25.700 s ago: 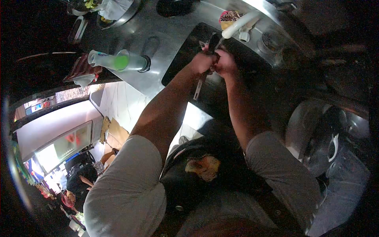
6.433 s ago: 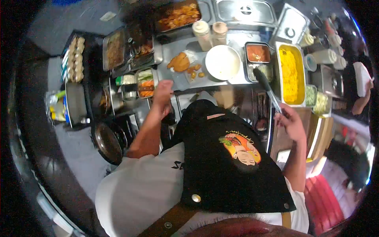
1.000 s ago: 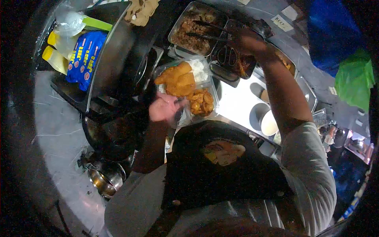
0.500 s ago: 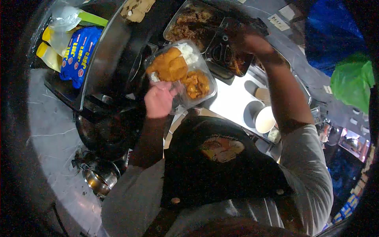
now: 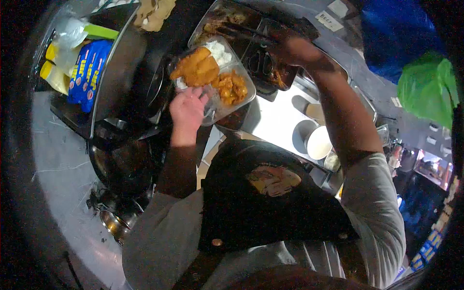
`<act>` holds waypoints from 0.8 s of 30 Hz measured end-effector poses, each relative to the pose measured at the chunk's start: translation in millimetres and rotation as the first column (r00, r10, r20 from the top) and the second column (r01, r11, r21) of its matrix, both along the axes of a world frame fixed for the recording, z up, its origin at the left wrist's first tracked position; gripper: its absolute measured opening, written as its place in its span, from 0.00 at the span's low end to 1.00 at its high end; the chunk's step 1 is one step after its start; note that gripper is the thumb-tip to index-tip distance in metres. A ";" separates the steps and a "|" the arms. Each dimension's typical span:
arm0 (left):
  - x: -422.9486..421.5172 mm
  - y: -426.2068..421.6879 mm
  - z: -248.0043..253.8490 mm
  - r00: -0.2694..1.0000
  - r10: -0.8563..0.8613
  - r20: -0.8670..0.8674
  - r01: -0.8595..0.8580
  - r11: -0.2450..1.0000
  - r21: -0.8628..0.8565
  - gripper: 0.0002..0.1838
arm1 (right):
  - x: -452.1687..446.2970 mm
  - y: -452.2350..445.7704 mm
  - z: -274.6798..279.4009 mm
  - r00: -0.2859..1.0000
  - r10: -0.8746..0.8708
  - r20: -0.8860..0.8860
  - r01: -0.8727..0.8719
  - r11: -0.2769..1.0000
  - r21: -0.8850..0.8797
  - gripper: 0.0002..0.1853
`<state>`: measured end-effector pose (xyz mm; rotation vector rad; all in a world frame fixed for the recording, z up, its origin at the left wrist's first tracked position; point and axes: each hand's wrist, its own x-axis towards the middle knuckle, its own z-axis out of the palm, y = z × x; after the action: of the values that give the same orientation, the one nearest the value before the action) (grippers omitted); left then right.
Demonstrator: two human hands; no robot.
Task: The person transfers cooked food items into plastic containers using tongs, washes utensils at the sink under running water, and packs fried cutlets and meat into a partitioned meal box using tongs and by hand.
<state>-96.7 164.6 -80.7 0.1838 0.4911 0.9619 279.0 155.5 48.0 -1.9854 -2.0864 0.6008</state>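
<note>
My left hand (image 5: pixel 187 108) is closed on the near side of a clear plastic food container (image 5: pixel 245 107), held tilted over the counter. Inside it lie white rice (image 5: pixel 218 52), breaded fried pieces (image 5: pixel 195 67) and saucy orange chunks (image 5: pixel 230 88); one compartment by my fingers holds no food. My right hand (image 5: pixel 300 51) grips dark tongs (image 5: pixel 249 33), whose far ends reach over a tray of shredded brown meat (image 5: pixel 227 17). Shadow blurs the tips, so I cannot tell whether they hold anything.
Beside the meat tray sits a dark tray with shredded orange food (image 5: pixel 279 77). A white cup (image 5: pixel 319 143) stands on the bright surface. Blue packets (image 5: pixel 90 75) and yellow-capped bottles (image 5: pixel 54 79) fill a bin at left. A green bag (image 5: pixel 427 92) hangs at right.
My right hand has moved left with the tongs, from the dark tray toward the shredded meat. The container and left hand appear slightly higher and farther left, as the whole view has shifted.
</note>
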 end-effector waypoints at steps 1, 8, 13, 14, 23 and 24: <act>0.5 -3.5 13.3 0.999 -0.011 -0.054 0.010 1.000 -0.008 0.21 | -2.7 -1.0 1.5 0.992 0.001 0.123 0.003 0.999 -0.032 0.23; -4.4 -50.8 -21.3 0.942 -0.332 -0.049 0.332 0.943 -0.008 0.04 | 38.3 -20.1 -42.1 1.000 -0.022 -0.017 0.026 0.963 0.268 0.36; 59.9 -114.2 -1.0 0.837 -0.515 -0.187 0.512 0.856 -0.069 0.12 | 32.5 -43.3 10.8 0.998 -0.037 -0.048 0.041 0.996 0.079 0.33; 68.4 -123.7 -15.1 0.817 -0.545 -0.187 0.542 0.837 -0.071 0.12 | 26.6 -48.2 41.4 0.993 -0.117 -0.035 0.112 0.985 -0.129 0.31; 147.6 -193.9 -187.2 0.599 -0.624 -0.502 0.665 0.737 -0.121 0.27 | 24.6 -73.9 30.2 0.970 -0.210 0.119 0.229 0.956 -0.182 0.29; 154.3 -203.1 -220.3 0.609 -0.636 -0.473 0.633 0.750 -0.192 0.26 | 26.4 -76.8 29.6 0.975 -0.201 0.099 0.215 0.961 -0.173 0.29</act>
<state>57.6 -38.5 -301.0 0.5859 0.8499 0.1765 305.4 78.7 77.6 -2.3305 -1.8898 0.7036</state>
